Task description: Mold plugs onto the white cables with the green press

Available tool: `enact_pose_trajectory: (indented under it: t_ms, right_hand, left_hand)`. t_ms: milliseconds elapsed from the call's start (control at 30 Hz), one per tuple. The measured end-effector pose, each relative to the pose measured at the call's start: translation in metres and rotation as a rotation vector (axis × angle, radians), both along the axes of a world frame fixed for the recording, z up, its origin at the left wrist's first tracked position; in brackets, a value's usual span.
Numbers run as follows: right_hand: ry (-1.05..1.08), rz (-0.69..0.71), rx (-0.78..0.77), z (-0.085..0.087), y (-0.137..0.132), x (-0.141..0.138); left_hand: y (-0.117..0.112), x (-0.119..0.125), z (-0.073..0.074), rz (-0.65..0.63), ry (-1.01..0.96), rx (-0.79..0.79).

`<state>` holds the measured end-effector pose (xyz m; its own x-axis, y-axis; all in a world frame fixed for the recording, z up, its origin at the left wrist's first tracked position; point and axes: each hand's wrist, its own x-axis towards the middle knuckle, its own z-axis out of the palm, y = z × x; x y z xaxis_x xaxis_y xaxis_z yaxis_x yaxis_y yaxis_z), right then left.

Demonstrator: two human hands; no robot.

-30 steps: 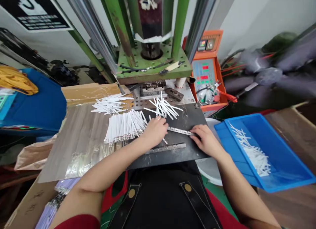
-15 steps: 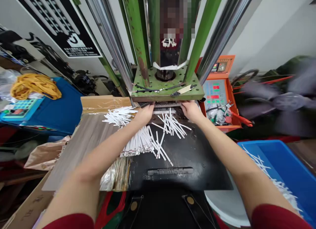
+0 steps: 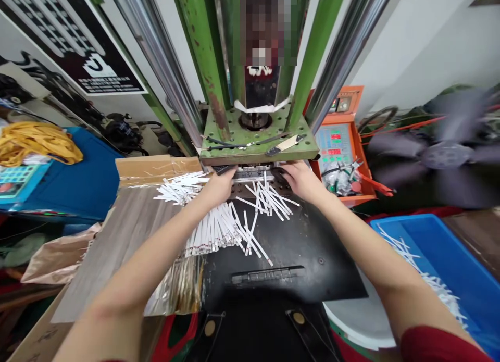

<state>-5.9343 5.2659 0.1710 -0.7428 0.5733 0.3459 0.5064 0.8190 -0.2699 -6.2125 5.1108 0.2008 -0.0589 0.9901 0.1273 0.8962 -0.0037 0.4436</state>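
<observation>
Starting closest to the body, a spare bar (image 3: pixel 267 274) lies flat on the black worktop (image 3: pixel 312 247), with its long side running from left to right. Both forearms pass over it without touching it. To the right, a blue tray (image 3: pixel 461 263) holds a heap of thin white pieces. It is well apart from both hands.

Further out, a bundle of white strips (image 3: pixel 216 229) is fanned beside the left forearm. Some loose strips (image 3: pixel 271 198) are scattered between the two wrists.

Beyond these, the left hand (image 3: pixel 219 186) and the right hand (image 3: pixel 301 179) are at the mouth of the press. A narrow metal bar (image 3: pixel 252 178) is stretched between them. Its long axis goes across, left to right, parallel to the front edge of the green plate (image 3: pixel 258 143) just above. Each hand is closed on one end of it with the fingers curled inward, though the fingertips are partly hidden under the plate. Neither hand is nearer, because the bar sits straight ahead, at the far reach of both arms.

Behind the right hand, an orange control box (image 3: pixel 339 143) stands beside the press.
</observation>
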Motion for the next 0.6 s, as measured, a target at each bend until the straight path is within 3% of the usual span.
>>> enact_pose_trajectory:
  t_ms: [100,200,267,333,400,600]
  right_hand:
    - [0.028,0.021,0.039,-0.012,-0.081,0.093]
    - [-0.154,-0.032,-0.052,-0.036,-0.168,0.161]
    - [-0.27,-0.139,-0.052,-0.055,-0.211,0.176]
    - [-0.31,-0.278,0.014,-0.071,-0.232,0.173]
    - [-0.297,-0.354,0.09,-0.08,-0.236,0.167]
    - [-0.269,-0.352,0.147,-0.08,-0.231,0.165]
  left_hand:
    - [-0.106,0.015,0.002,-0.303,-0.021,-0.136]
    - [-0.21,0.033,-0.024,-0.195,0.177,-0.117]
    - [-0.25,0.045,-0.048,-0.069,0.363,-0.043]
    - [-0.264,0.057,-0.067,0.044,0.455,0.009]
    - [-0.262,0.066,-0.078,0.116,0.463,0.049]
    - [-0.253,0.071,-0.076,0.16,0.468,0.114]
